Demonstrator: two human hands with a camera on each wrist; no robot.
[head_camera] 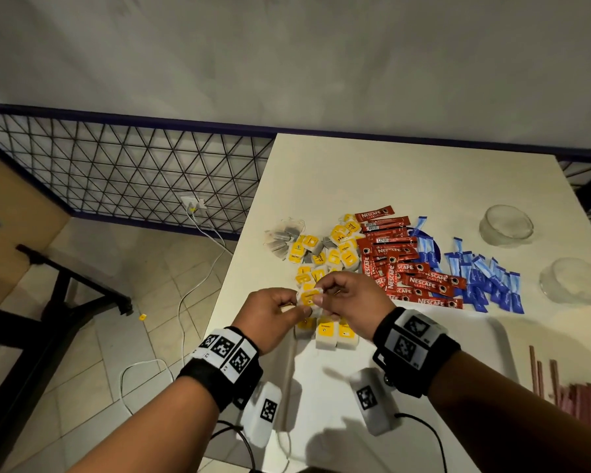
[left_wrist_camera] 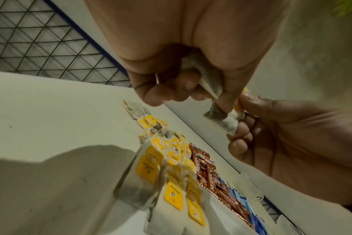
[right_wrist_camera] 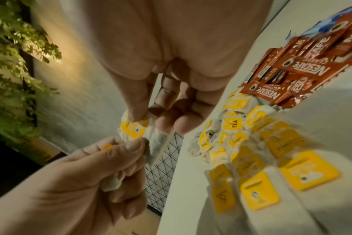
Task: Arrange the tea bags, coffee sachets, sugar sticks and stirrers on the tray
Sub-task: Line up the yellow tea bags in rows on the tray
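My two hands meet over the far edge of the white tray. My left hand grips a crumpled tea bag in its curled fingers. My right hand pinches another tea bag by its yellow tag, between thumb and fingers. Three tea bags lie in a row on the tray just under my hands. Beyond them on the table is a loose pile of tea bags, then red coffee sachets and blue sugar sticks. Brown stirrers lie at the right.
Two glass bowls stand at the table's right side. The table's left edge drops to a tiled floor with white cables. A wire mesh fence and a wall run behind.
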